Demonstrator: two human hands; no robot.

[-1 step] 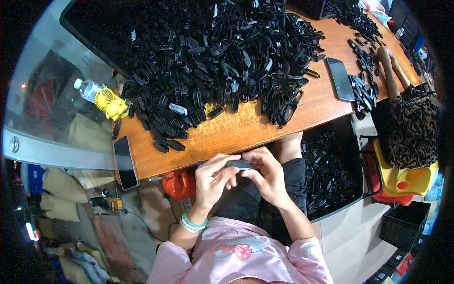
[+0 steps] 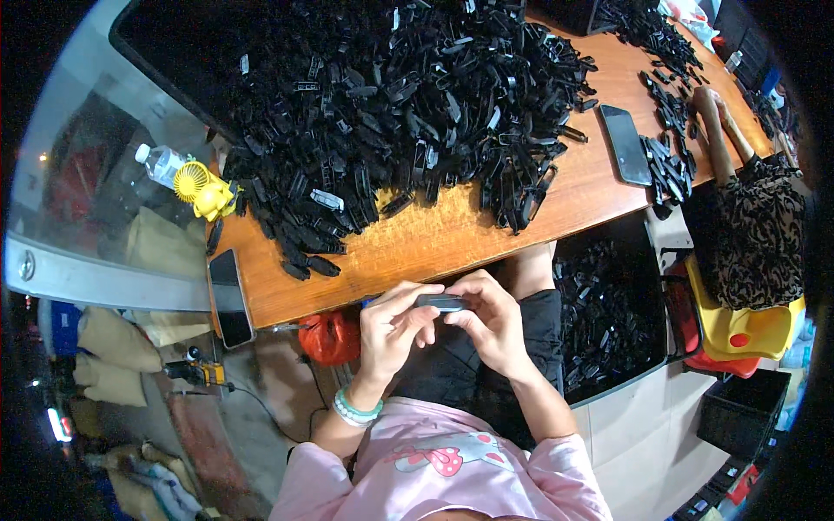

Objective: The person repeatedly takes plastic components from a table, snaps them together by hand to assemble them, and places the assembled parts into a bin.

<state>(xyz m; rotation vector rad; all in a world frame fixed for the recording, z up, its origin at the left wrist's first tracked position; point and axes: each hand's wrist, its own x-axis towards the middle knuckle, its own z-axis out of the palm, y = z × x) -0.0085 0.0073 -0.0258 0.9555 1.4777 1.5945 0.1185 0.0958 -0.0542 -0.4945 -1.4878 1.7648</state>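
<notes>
While the wooden table (image 2: 452, 234) carries a huge heap of black plastic clips (image 2: 391, 113) across its far half, the work sits at the near edge, over the lap. A black bin of more clips (image 2: 608, 321) stands to the right, below the table edge. Smaller: a phone (image 2: 625, 143) on the table right, another phone (image 2: 230, 297) at the near left corner, a yellow mini fan (image 2: 198, 187) far left w/ a water bottle (image 2: 158, 163) beside it.

The small dark clip piece (image 2: 441, 302) is held between both hands, just near of the table edge. Left hand (image 2: 391, 330) pinches its left end w/ thumb and fingers; right hand (image 2: 491, 326) is closed on its right end. Hands close together, both clamped on the piece.

Handling, judged by looks: light, stiff moulded plastic, smooth so maybe a bit slippery, not fragile though thin tabs could snap if bent hard. Best grip is at the two ends, fingertip pinch, leaving the middle free.

Vs the earlier frame: no diff I can see. Same grip, same spot, heap and phones unmoved.
</notes>
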